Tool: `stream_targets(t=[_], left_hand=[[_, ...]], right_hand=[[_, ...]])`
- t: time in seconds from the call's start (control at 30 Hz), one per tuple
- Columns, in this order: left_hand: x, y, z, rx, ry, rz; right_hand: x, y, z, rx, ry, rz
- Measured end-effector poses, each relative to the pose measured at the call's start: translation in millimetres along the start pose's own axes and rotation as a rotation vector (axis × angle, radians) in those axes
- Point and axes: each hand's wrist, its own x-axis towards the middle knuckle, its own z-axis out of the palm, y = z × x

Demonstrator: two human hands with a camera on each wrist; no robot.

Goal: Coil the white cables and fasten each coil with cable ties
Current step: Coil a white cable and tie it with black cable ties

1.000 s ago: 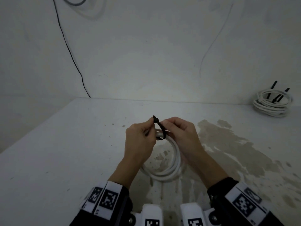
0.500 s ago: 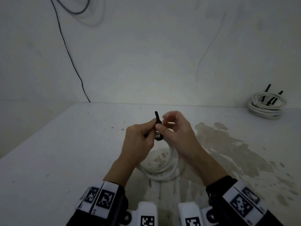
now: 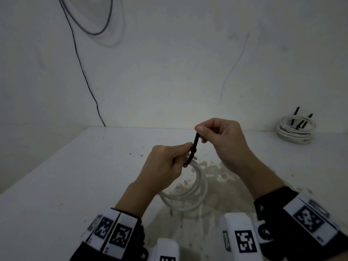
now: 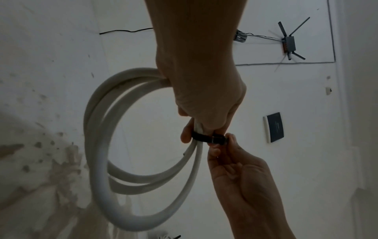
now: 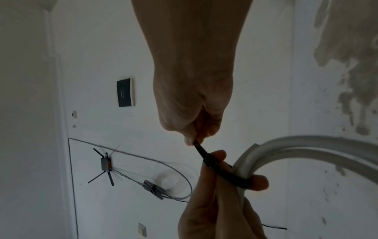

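Two hands (image 3: 163, 162) (image 3: 224, 142), one tie (image 3: 194, 147), two coils (image 3: 190, 193) (image 3: 293, 130)

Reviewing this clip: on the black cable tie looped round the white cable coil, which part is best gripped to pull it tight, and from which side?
Best gripped is the free tail of the black cable tie, which sticks up past its small head, so come from above. The right hand already pinches that tail tip between thumb and finger. The left hand holds the white cable coil at the loop, bracing an upward pull.

Open tabletop (image 3: 66, 176) lies left of the hands; a tied cable bundle (image 3: 294, 129) occupies the far right corner.
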Motion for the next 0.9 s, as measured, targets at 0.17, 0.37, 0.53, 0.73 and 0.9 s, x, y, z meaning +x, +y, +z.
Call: stream_targets(t=[0.17, 0.37, 0.53, 0.73, 0.9], left_hand=[[2, 9, 2, -0.132, 0.027, -0.124], [5, 18, 5, -0.120, 0.031, -0.171], [4, 30, 4, -0.175, 0.040, -0.172], [13, 42, -1, -0.273, 0.051, -0.120], [13, 43, 1, -0.576, 0.099, -0.222]], right_hand=[[-5, -5, 9, 0.006, 0.099, -0.025], [-12, -12, 22, -0.173, 0.191, -0.181], [-11, -14, 22, -0.162, 0.213, -0.269], [-11, -18, 15, -0.001, 0.233, -0.298], [-10, -21, 14, 0.106, 0.242, -0.307]])
